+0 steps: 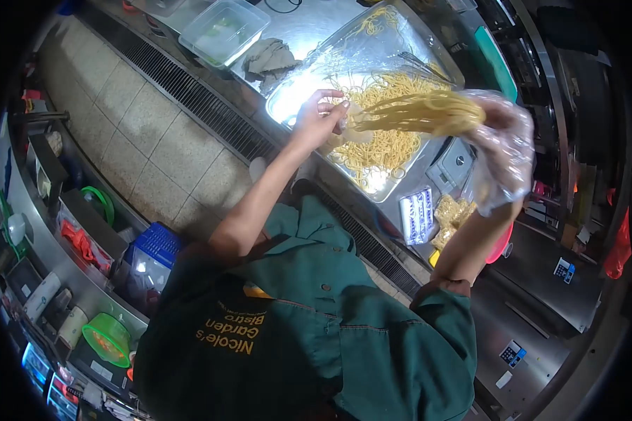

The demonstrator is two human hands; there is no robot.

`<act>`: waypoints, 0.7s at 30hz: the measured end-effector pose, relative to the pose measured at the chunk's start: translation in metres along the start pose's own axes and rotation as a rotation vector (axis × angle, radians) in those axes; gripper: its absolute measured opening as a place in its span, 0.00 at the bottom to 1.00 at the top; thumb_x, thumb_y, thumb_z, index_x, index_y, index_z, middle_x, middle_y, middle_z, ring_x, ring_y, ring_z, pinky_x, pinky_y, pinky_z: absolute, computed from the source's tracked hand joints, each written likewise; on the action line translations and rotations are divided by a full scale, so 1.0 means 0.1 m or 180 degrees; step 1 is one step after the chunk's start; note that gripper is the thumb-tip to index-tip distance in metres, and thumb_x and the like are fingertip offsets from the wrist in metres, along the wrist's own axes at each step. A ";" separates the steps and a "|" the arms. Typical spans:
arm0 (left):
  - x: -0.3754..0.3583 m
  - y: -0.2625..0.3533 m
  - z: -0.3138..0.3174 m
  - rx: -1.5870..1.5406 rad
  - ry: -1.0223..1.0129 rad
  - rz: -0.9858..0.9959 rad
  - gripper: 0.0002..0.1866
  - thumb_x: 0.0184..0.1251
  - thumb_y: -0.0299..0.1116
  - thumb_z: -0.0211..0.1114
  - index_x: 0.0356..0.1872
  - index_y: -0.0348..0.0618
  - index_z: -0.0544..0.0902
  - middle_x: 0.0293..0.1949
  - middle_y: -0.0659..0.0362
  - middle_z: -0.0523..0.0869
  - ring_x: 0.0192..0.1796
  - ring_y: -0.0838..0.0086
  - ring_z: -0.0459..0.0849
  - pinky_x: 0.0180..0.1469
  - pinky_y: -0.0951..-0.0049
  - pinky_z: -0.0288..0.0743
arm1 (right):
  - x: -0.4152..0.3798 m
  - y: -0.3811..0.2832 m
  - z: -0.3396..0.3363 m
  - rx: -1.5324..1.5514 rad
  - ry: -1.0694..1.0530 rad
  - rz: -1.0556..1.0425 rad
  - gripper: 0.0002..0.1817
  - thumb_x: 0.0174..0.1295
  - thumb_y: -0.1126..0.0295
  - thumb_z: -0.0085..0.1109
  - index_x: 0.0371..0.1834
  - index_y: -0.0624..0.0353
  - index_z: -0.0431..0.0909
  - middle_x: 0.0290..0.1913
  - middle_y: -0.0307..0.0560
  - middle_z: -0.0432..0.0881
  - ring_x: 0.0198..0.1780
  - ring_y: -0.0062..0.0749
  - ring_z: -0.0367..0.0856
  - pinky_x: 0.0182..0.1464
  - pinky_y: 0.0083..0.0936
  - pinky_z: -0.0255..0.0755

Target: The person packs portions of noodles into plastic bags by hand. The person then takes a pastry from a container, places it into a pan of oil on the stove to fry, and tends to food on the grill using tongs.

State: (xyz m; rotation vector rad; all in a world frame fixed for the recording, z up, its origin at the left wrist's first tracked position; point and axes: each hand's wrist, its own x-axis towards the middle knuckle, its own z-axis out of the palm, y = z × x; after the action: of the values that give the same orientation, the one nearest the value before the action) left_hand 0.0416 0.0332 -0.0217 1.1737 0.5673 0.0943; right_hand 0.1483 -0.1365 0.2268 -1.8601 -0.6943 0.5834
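Note:
In my right hand [502,144], inside a clear plastic glove, is a bundle of yellow noodles [428,112] that stretches left toward my other hand. My bare left hand [321,123] pinches a small clear plastic bag [357,121] at its edge, and the ends of the bundle reach the bag's mouth. Below both hands lies a large metal tray [434,35] with a heap of loose noodles [393,151] over much of its bottom. Clear plastic film covers part of the tray's far side, where tongs [425,65] rest.
A small scale [453,165] stands right of the tray. Closer to me are a blue-and-white packet [417,216] and bagged noodles [451,214]. A clear plastic container [225,31] and a grey cloth [270,57] lie at the back left. A floor drain grate [168,77] runs beside the table.

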 end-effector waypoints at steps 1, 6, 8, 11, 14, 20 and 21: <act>0.01 0.00 0.02 -0.0017 -0.0002 0.0018 0.17 0.70 0.36 0.66 0.55 0.41 0.77 0.33 0.56 0.87 0.29 0.83 0.80 0.30 0.79 0.76 | 0.07 0.14 0.05 -0.0049 -0.0196 0.0007 0.20 0.49 0.71 0.75 0.45 0.69 0.82 0.43 0.51 0.85 0.43 0.32 0.86 0.49 0.28 0.82; -0.03 -0.01 0.07 -0.0044 0.0010 0.0041 0.17 0.69 0.34 0.66 0.54 0.40 0.76 0.32 0.56 0.87 0.27 0.81 0.82 0.30 0.78 0.77 | 0.36 0.84 0.55 -0.2026 -0.0558 -0.0025 0.12 0.49 0.75 0.71 0.39 0.61 0.87 0.29 0.50 0.87 0.30 0.28 0.86 0.35 0.27 0.80; -0.02 -0.01 0.05 -0.0096 -0.0035 0.0052 0.17 0.69 0.33 0.67 0.54 0.40 0.76 0.32 0.56 0.87 0.27 0.80 0.82 0.30 0.77 0.78 | 0.42 1.20 0.72 -0.2071 -0.0482 0.0117 0.11 0.46 0.74 0.71 0.35 0.62 0.87 0.27 0.55 0.85 0.28 0.36 0.85 0.34 0.31 0.77; -0.01 0.00 0.02 -0.0213 -0.0068 0.0072 0.16 0.69 0.32 0.67 0.54 0.40 0.76 0.31 0.58 0.86 0.27 0.81 0.82 0.29 0.79 0.78 | 0.43 1.29 0.94 -0.2504 -0.0707 -0.0005 0.09 0.49 0.72 0.68 0.32 0.65 0.84 0.25 0.59 0.83 0.28 0.47 0.84 0.35 0.35 0.76; -0.02 0.01 -0.02 -0.0198 -0.0046 0.0156 0.16 0.69 0.32 0.67 0.53 0.39 0.76 0.30 0.59 0.85 0.26 0.83 0.80 0.29 0.80 0.76 | 0.42 1.23 0.95 -0.1861 -0.1250 0.0227 0.11 0.52 0.68 0.64 0.31 0.67 0.81 0.28 0.63 0.82 0.31 0.55 0.82 0.37 0.39 0.74; -0.06 0.00 -0.01 -0.0169 -0.0224 0.0274 0.15 0.69 0.29 0.66 0.52 0.39 0.74 0.29 0.59 0.84 0.27 0.83 0.79 0.30 0.81 0.75 | 0.28 1.28 1.00 -0.2822 -0.1734 0.0009 0.11 0.57 0.73 0.54 0.39 0.66 0.83 0.35 0.66 0.83 0.39 0.55 0.84 0.46 0.42 0.76; -0.07 0.03 -0.03 -0.0153 -0.0209 0.0260 0.15 0.69 0.29 0.66 0.52 0.39 0.73 0.29 0.59 0.84 0.27 0.83 0.79 0.30 0.81 0.75 | 0.24 0.99 0.94 -0.2688 -0.1505 0.0114 0.13 0.56 0.73 0.54 0.43 0.65 0.83 0.35 0.64 0.83 0.39 0.52 0.85 0.47 0.39 0.76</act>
State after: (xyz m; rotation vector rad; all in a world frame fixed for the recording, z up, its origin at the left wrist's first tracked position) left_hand 0.0353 0.0346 -0.0174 1.1492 0.4573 0.1380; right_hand 0.1223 -0.0893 0.0991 -2.5328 -1.3746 0.8487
